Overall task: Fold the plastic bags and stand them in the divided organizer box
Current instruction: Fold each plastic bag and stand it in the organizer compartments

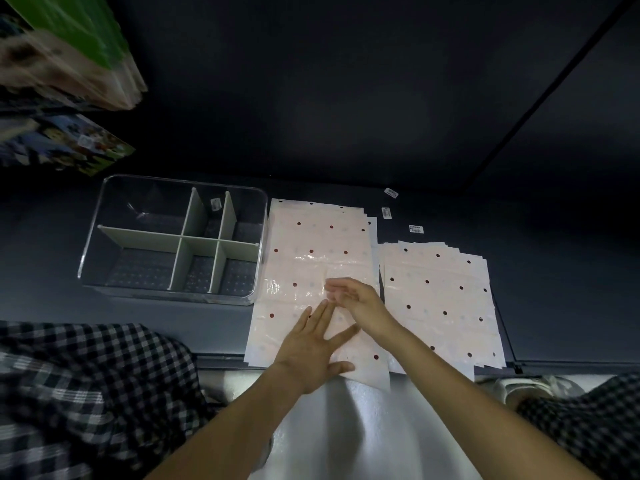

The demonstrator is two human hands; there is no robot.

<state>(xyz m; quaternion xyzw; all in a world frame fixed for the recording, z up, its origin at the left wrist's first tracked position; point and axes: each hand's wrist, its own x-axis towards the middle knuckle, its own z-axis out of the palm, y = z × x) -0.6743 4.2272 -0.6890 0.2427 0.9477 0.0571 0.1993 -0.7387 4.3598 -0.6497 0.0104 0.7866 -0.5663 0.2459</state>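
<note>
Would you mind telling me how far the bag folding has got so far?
Nothing looks finished: every compartment of the clear organizer box is empty. In hand: the left hand presses flat on the red-dotted bag pile, while the right hand works the top bag, fingers blurred. Left: fold that pile and the dark-dotted pile beside it, then stand them all in the box.

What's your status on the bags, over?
Left hand flat on red-dotted bag stack, right hand open above it. No fold visible yet. Organizer box empty. Black-dotted stack waiting. Nothing in the way.
</note>
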